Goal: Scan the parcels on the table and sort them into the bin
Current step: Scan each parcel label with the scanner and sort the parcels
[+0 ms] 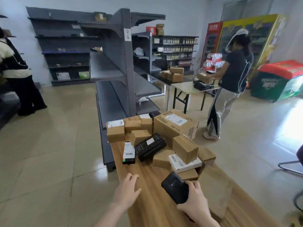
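Currently, by my reading, the task is at or near its start. The heap of parcels (pixel 161 159) sits on the far half of the wooden table (pixel 147 210), with none set apart from the rest.

Heap contents:
- a large cardboard carton (pixel 176 126) at the far right, shipping label on top, with small brown boxes around it
- a long black box (pixel 151 147) leaning across the middle
- a small black parcel (pixel 129 153) nearest me on the left, barcode label facing up
- a flat white parcel (pixel 184 163) on the near right, under a brown box (pixel 186 148)

My right hand (pixel 195 203) is wrapped round the near end of the black handheld scanner (pixel 175 188), whose head points toward the heap. My left hand (pixel 127 190) is empty, fingers spread and loose, over the near left of the table and short of the small black parcel.

Bin: not in view, so I cannot count anything as sorted. Every parcel I can see is yet to be scanned and binned. Likely first candidate is the small black parcel, since its barcode is exposed and it lies closest to my free hand.
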`<state>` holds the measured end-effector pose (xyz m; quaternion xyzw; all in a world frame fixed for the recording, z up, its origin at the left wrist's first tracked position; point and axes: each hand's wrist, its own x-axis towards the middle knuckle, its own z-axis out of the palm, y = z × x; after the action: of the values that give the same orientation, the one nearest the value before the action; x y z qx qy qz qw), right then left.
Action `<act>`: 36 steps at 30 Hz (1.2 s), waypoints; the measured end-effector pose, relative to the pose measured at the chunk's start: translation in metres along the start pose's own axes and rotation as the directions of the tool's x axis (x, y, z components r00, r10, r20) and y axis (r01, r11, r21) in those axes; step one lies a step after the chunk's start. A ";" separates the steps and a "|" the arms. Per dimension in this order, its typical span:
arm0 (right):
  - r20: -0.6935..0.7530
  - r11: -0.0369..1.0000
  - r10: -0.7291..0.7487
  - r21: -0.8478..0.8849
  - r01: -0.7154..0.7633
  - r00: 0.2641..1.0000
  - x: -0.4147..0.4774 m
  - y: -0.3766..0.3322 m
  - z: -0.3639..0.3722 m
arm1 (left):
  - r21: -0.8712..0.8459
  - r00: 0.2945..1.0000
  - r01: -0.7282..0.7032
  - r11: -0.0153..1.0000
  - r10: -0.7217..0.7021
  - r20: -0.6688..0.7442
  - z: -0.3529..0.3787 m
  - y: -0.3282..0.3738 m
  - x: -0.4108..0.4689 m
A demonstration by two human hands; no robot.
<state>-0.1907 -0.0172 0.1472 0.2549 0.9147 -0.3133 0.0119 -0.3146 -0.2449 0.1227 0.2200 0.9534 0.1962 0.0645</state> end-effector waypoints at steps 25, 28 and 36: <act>-0.066 0.939 0.342 0.060 -0.339 0.937 0.115 -0.022 0.045 | 0.282 0.928 -0.365 0.887 0.324 0.184 0.065 -0.018 0.252; -0.075 0.928 0.371 0.065 -0.367 0.926 0.122 -0.028 0.054 | 0.310 0.913 -0.402 0.862 0.352 0.206 0.070 -0.024 0.264; -0.131 0.920 0.391 0.096 -0.381 0.911 0.116 -0.037 0.060 | 0.335 0.838 -0.530 0.779 0.542 0.065 0.056 -0.039 0.279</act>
<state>-0.3174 -0.0234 0.0985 0.4531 0.8335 -0.3163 -0.0030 -0.5678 -0.1332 0.0454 0.4863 0.8713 0.0428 -0.0496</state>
